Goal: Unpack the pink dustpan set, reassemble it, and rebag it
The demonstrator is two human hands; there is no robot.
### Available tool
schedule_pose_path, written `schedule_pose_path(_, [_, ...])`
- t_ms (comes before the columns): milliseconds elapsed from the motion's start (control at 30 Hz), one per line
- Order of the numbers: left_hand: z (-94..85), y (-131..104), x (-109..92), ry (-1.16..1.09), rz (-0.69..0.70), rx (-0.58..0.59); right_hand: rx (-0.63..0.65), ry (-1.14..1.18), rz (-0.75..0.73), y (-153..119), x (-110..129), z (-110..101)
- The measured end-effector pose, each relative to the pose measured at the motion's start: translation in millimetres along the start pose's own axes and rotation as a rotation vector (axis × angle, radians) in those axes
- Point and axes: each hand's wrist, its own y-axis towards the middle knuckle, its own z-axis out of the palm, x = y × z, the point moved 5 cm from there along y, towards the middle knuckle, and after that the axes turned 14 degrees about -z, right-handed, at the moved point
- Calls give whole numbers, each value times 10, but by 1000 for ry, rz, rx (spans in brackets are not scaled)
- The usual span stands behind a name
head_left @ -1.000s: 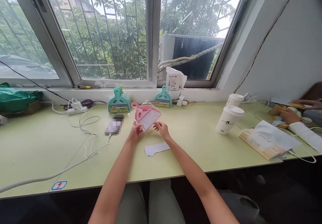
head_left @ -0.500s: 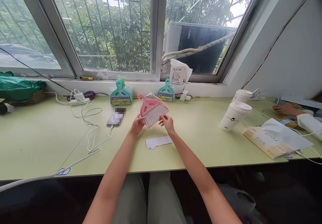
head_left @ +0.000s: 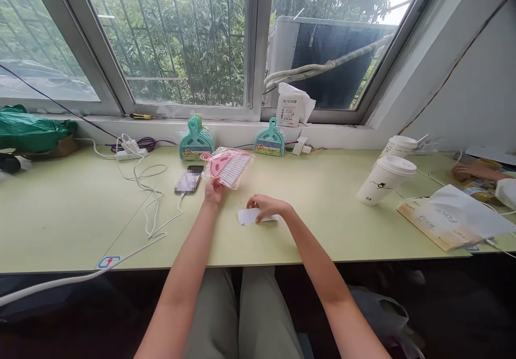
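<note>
1. My left hand (head_left: 213,189) was closed around the lower edge of a pink dustpan-and-brush set (head_left: 228,166) in a clear bag, holding it tilted just above the green table (head_left: 314,224), with the handle pointing away to the left.
2. My right hand (head_left: 266,207) lay curled, palm down, with its fingertips pressing on a white paper card (head_left: 248,216) that sat flat on the table, just right of and nearer to me than the left hand.
3. I judged this the step of picking up the card to go with the bagged set; the next move called for pinching the thin card off the flat surface.
4. Just left of the left hand lay a phone (head_left: 188,179) on a white cable (head_left: 155,208).
5. Beyond the hands, against the sill, stood a stack of teal dustpan sets (head_left: 196,143) and one more teal set (head_left: 269,143).
6. Far right stood two lidded paper cups (head_left: 385,180), and another person's hand (head_left: 470,172) rested further right.
7. Half a second earlier both hands held the pink set upright; since then the right hand had let go and dropped to the card.
</note>
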Motion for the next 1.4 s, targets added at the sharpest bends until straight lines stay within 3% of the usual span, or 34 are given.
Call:
schedule_pose_path(133, [-12, 3, 7, -39, -4, -46, -137, -26, 90, -48, -149, -154])
schedule_pose_path(300, [3, 27, 24, 16, 22, -24, -784, -426, 305, -292, -378, -617])
schedule_pose_path(367, [2, 34, 29, 17, 25, -18, -888, -522, 332, -372, -491, -659])
schedule_pose_path(567, [3, 24, 32, 10, 12, -11, -719, -338, 492, -463, -886, -538])
schedule_pose_path(700, [61, -17, 54, 54, 0, 29, -987, -295, 311, -425, -613, -625])
schedule_pose_path(800, [166, -82, 116, 125, -18, 104, -1133, -24, 117, -265, -356, -581])
schedule_pose_path(900, [284, -157, 203, 195, -36, 175, -1085, 405, 24, -42, -264, -408])
schedule_pose_path(1033, [360, -196, 304, 220, -77, 211, -1077, 797, 138, 52, -387, -218])
schedule_pose_path(1200, [381, -203, 316, 254, -102, 297, -1047, 987, 136, 59, -491, -199])
schedule_pose_path(1333, [399, -225, 335, 453, -270, 402, -1128, 1011, 130, 11, -510, -252])
schedule_pose_path(1400, [359, -193, 292, 498, -292, 366, -1122, 1036, 128, -7, -504, -270])
